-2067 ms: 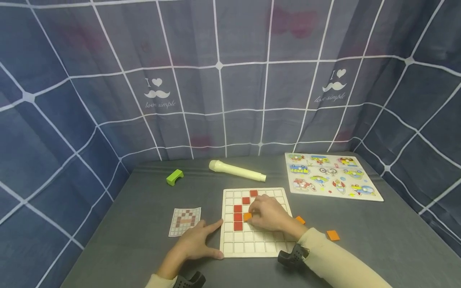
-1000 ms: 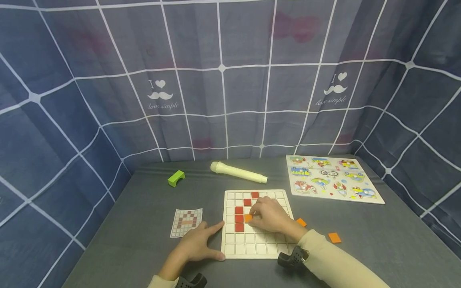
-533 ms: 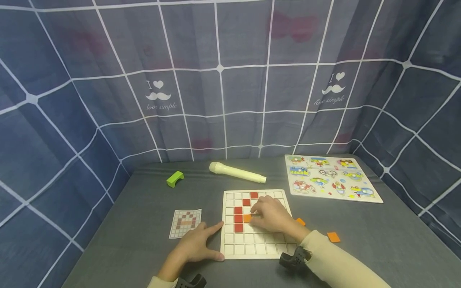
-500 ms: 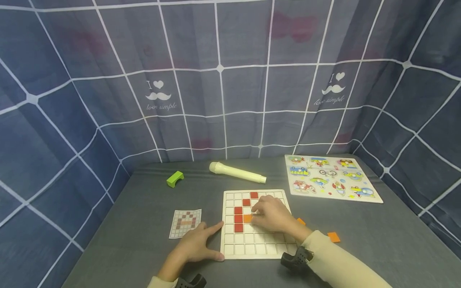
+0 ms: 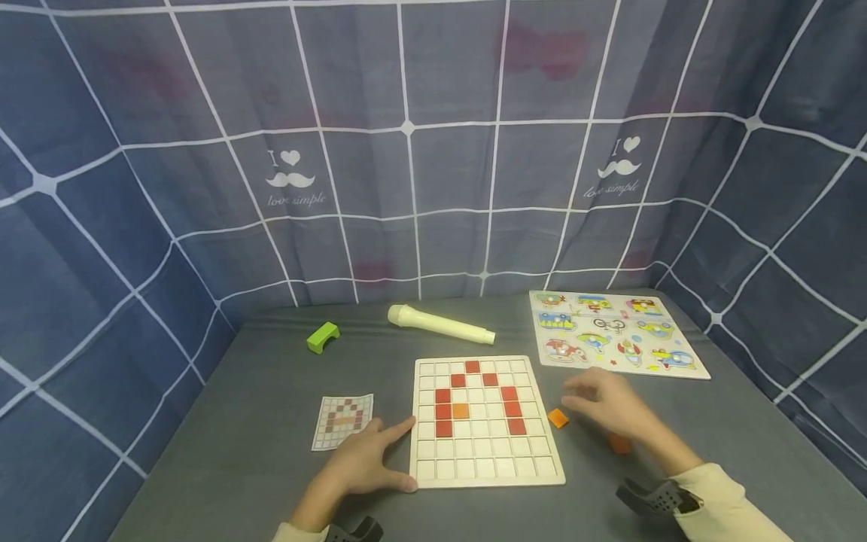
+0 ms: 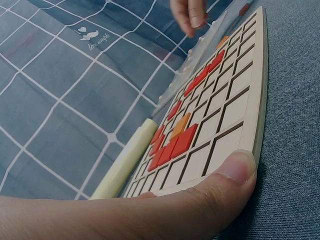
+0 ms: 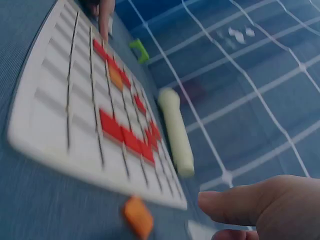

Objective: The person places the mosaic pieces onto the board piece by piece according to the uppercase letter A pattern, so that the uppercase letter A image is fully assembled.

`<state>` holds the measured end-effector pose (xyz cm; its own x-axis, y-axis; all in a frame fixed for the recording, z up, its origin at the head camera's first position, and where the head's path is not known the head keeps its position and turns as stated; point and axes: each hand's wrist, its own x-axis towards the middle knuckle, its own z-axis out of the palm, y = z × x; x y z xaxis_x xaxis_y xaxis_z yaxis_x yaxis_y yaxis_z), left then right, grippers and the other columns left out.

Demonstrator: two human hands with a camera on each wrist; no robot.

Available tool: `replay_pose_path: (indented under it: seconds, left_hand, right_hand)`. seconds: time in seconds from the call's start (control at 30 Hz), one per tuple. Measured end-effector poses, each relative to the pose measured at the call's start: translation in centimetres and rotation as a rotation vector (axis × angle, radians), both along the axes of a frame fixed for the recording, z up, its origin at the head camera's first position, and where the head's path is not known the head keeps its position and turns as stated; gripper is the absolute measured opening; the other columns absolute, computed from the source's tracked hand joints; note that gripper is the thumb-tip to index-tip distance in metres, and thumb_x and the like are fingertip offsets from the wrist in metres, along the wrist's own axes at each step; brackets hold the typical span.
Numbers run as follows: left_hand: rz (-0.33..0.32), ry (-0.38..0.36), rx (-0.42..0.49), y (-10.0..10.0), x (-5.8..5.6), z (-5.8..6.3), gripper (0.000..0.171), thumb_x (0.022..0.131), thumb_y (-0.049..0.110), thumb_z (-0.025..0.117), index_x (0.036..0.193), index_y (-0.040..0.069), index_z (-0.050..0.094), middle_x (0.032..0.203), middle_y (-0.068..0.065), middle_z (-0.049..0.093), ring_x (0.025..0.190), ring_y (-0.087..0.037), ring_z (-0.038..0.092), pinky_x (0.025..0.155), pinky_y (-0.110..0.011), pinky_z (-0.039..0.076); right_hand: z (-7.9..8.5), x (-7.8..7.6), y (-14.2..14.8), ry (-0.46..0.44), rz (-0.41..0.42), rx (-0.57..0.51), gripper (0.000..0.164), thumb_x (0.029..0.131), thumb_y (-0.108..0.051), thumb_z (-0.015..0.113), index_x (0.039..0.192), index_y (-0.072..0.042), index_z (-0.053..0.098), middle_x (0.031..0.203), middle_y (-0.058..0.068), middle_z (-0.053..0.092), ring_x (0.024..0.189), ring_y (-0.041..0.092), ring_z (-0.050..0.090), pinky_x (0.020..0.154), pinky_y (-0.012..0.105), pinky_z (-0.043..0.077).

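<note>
A white grid board (image 5: 484, 449) lies mid-table with red tiles (image 5: 511, 409) set in an arch and one orange tile (image 5: 460, 411) beside the left red column. My left hand (image 5: 366, 461) rests at the board's left edge, index fingertip and thumb touching its rim; the thumb (image 6: 239, 166) shows on the near corner in the left wrist view. My right hand (image 5: 603, 403) hovers right of the board with loosely bent fingers and nothing in them. A loose orange tile (image 5: 558, 418) lies just left of its fingertips, and another orange tile (image 5: 619, 443) is partly hidden under its wrist.
A printed pattern card (image 5: 343, 421) lies left of the board. Behind are a green arch block (image 5: 323, 338) and a cream toy microphone (image 5: 440, 324). A picture puzzle board (image 5: 618, 331) sits at the back right. A checked curtain (image 5: 447, 165) encloses the table.
My right hand has left the orange tile on the board and moved right, above the loose tiles, uncovering the right red column. The left hand stays at the board's edge.
</note>
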<state>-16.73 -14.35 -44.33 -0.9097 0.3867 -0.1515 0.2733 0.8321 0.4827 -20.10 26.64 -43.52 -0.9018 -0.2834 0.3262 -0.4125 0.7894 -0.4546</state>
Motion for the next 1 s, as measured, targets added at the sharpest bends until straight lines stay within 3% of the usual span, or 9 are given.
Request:
replay_pose_path:
  seconds: [0.13,0.33,0.6,0.83,1.0]
  left_hand:
    - [0.005,0.0,-0.007,-0.2,0.0,0.0,0.097,0.062,0.056,0.085,0.146,0.024,0.049,0.092,-0.005,0.047,0.072,-0.019,0.042,0.063,-0.031,0.034]
    - [0.01,0.002,-0.005,-0.2,0.1,0.0,0.097,0.062,0.057,0.085,0.146,0.025,0.049,0.094,-0.006,0.049,0.074,-0.019,0.043,0.064,-0.032,0.036]
    - [0.008,0.012,-0.009,0.0,0.0,0.0,0.097,0.061,0.057,0.086,0.145,0.025,0.05,0.094,-0.006,0.049,0.073,-0.019,0.043,0.063,-0.032,0.036]
    - [0.014,0.017,-0.01,0.0,0.0,-0.1,0.097,0.06,0.057,0.086,0.145,0.025,0.051,0.091,-0.005,0.048,0.072,-0.018,0.041,0.062,-0.03,0.034]
    - [0.015,0.009,-0.012,0.1,0.0,-0.1,0.097,0.06,0.057,0.086,0.145,0.025,0.051,0.092,-0.005,0.048,0.072,-0.018,0.042,0.062,-0.03,0.033]
  right_hand:
    - [-0.7,0.8,1.7,-0.004,0.034,0.056,0.025,0.079,-0.021,0.08,0.102,-0.011,0.076,0.093,-0.006,0.067,0.084,0.007,0.059,0.074,0.029,0.048]
    - [-1.2,1.3,1.8,-0.053,0.092,0.174,0.037,0.079,-0.027,0.079,0.115,-0.024,0.073,0.101,-0.01,0.062,0.094,0.014,0.054,0.078,0.036,0.039]
    - [-1.5,1.3,1.4,-0.068,0.127,0.194,0.038,0.079,-0.029,0.079,0.116,-0.026,0.072,0.1,-0.009,0.059,0.093,0.011,0.05,0.077,0.035,0.034]
    - [-1.8,1.2,1.3,-0.118,0.11,0.182,0.038,0.079,-0.032,0.078,0.116,-0.028,0.073,0.101,-0.011,0.058,0.094,0.008,0.047,0.079,0.034,0.032]
    - [-2.2,1.0,1.3,-0.104,0.106,0.185,0.035,0.078,-0.031,0.079,0.113,-0.031,0.073,0.101,-0.012,0.059,0.096,0.01,0.049,0.08,0.035,0.033]
